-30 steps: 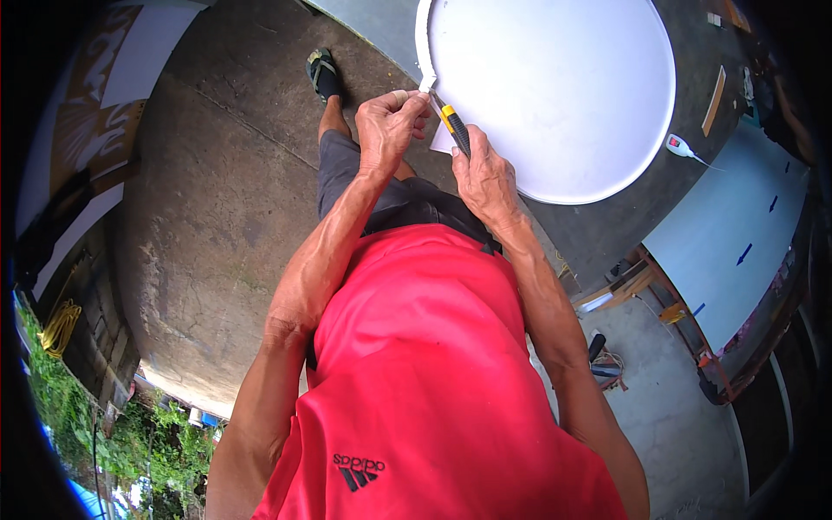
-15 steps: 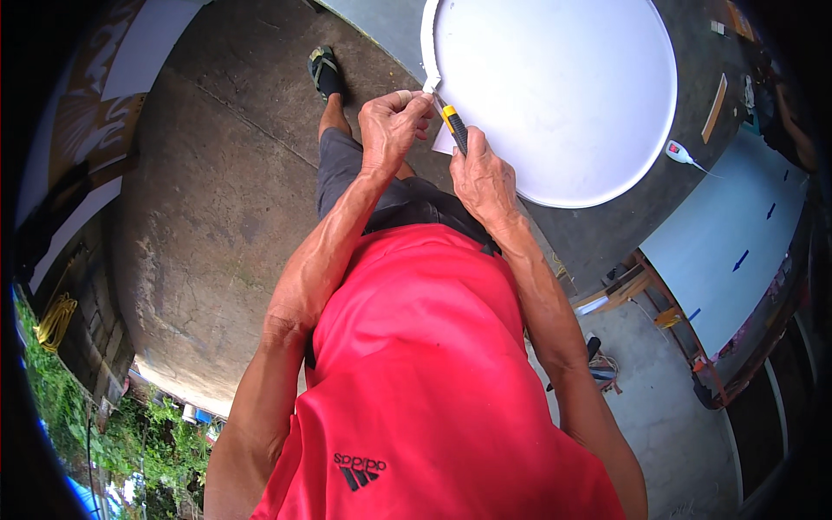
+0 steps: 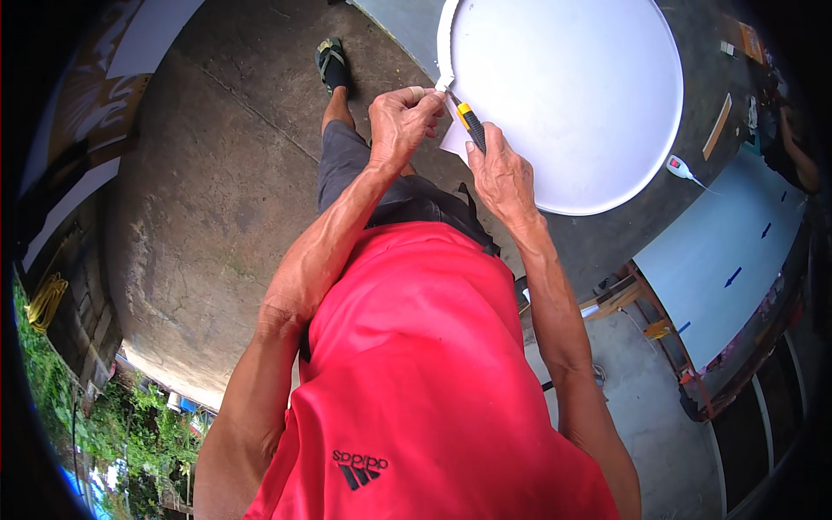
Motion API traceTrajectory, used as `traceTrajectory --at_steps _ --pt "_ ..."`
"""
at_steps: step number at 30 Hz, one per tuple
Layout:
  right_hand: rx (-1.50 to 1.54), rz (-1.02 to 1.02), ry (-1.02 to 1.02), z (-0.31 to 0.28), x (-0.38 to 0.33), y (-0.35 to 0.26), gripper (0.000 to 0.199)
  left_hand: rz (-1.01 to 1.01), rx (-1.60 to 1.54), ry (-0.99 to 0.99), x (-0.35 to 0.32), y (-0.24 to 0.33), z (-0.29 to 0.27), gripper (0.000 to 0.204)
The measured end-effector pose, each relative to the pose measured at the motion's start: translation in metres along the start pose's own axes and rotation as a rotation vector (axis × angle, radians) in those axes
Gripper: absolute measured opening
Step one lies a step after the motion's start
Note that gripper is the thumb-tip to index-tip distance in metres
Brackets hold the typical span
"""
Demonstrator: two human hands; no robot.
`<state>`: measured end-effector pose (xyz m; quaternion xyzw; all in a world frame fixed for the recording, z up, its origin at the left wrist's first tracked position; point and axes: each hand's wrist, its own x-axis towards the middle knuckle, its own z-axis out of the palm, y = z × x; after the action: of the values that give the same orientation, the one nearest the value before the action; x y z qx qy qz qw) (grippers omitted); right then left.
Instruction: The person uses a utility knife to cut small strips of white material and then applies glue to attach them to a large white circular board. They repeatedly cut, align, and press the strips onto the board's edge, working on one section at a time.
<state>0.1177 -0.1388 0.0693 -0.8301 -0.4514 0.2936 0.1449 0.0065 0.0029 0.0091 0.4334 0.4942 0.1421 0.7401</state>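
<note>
A large white round panel (image 3: 568, 104) with a raised rim lies on the dark tabletop (image 3: 624, 232) ahead of me. Along its left edge runs a narrow white strip (image 3: 445, 42). My left hand (image 3: 400, 130) pinches the lower end of this strip between thumb and fingers. Wrapped in my right hand (image 3: 504, 180) is a yellow and black utility knife (image 3: 471, 126), its tip pointing up and left, close to the left fingertips. Whether the blade touches the strip is too small to tell. A pointed white flap (image 3: 454, 139) sticks out below the knife.
A white bottle with a red mark and thin nozzle (image 3: 680, 168) lies right of the panel, near a wooden strip (image 3: 718, 126). A pale blue sheet (image 3: 724, 251) covers a lower right surface. Another person's arm (image 3: 799, 152) shows at far right. My sandaled foot (image 3: 331, 65) stands on concrete.
The view has shifted slightly, moving the panel and both hands right in the picture. My right hand, with the knife, sits a little farther from my left. Both grips stay the same.
</note>
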Motion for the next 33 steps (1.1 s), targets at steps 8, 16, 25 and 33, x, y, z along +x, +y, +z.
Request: traceTrajectory --at_steps 8,16,25,33 --pt "-0.027 -0.085 0.015 -0.002 0.004 0.01 0.03 -0.03 0.025 0.002 0.0 0.001 -0.001 0.026" --pt "-0.016 -0.093 0.003 -0.002 0.004 0.013 0.032 -0.024 0.024 -0.006 0.0 0.001 -0.001 0.025" --pt "-0.031 -0.095 0.017 -0.002 0.005 0.011 0.032 -0.022 0.009 -0.013 -0.001 0.002 -0.001 0.026" --pt "0.026 -0.046 0.019 0.0 0.002 0.008 0.033 -0.033 0.012 -0.011 -0.001 0.002 0.0 0.026"
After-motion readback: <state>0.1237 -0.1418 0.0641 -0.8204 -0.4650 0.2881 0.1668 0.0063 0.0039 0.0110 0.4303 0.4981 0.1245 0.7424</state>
